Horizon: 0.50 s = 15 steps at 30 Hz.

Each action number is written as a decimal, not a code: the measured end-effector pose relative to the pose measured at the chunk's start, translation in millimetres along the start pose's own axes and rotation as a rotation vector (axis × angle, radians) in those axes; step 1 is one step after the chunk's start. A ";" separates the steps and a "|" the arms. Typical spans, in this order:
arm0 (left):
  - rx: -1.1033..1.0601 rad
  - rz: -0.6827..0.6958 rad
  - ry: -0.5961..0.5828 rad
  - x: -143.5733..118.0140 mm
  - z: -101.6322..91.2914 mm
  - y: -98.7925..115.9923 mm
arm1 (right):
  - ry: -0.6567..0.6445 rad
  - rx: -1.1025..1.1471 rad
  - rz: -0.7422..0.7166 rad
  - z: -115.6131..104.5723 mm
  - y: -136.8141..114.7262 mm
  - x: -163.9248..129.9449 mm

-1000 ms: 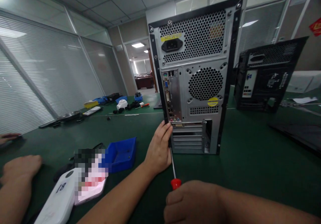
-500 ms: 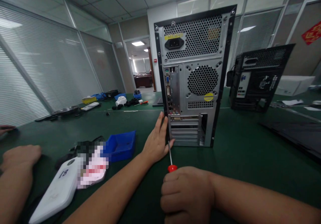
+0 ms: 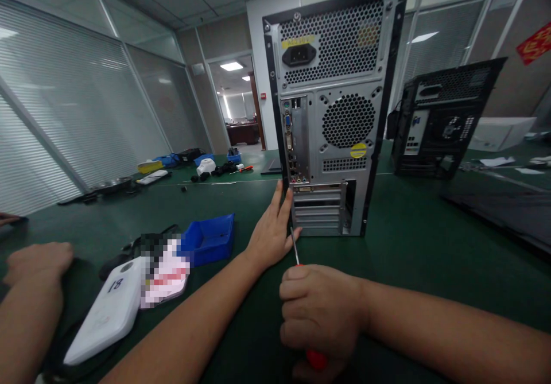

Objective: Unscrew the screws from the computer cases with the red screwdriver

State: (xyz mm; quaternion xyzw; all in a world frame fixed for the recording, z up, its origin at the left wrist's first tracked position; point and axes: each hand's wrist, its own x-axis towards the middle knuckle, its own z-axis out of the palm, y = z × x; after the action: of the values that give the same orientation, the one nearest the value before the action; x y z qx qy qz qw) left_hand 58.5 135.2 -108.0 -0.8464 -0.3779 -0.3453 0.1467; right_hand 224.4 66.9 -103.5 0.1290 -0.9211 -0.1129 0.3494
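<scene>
We find the computer tower (image 3: 336,114) upright on the green table (image 3: 430,258), rear panel toward us: sheet steel, judged heavy, rigid and sharp-edged, best steadied by its frame edge. The left hand (image 3: 272,232), fingers spread flat, presses against the lower left rear edge. Just right of it, the screwdriver (image 3: 294,246) reaches the panel's bottom corner, light and stiff; the right hand (image 3: 321,315) is clenched around its red handle.
</scene>
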 end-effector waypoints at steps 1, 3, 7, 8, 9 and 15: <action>0.003 0.007 0.002 0.0 -0.7 1.0 | -0.001 -0.008 0.021 -1.3 -0.5 -0.4; 0.016 0.015 0.001 -0.1 -1.9 3.1 | 0.022 -0.026 0.027 -5.1 -1.6 -0.9; 0.040 0.011 -0.010 -0.8 -3.8 6.9 | 0.088 -0.107 -0.028 -13.2 -6.2 0.2; 0.043 0.012 -0.011 -1.0 -4.2 7.6 | 0.085 -0.123 -0.025 -14.4 -7.6 1.0; 0.047 0.011 -0.012 -1.1 -4.4 8.2 | 0.083 -0.132 -0.020 -15.1 -8.8 2.0; 0.068 -0.008 -0.011 -0.1 -3.8 8.6 | 0.042 -0.127 -0.028 -12.6 -10.0 4.9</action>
State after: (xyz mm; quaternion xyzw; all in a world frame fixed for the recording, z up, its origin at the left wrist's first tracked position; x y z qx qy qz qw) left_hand 63.0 127.4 -105.2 -0.8413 -0.3936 -0.3281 0.1721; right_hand 230.9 54.5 -94.3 0.1219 -0.9027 -0.1735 0.3745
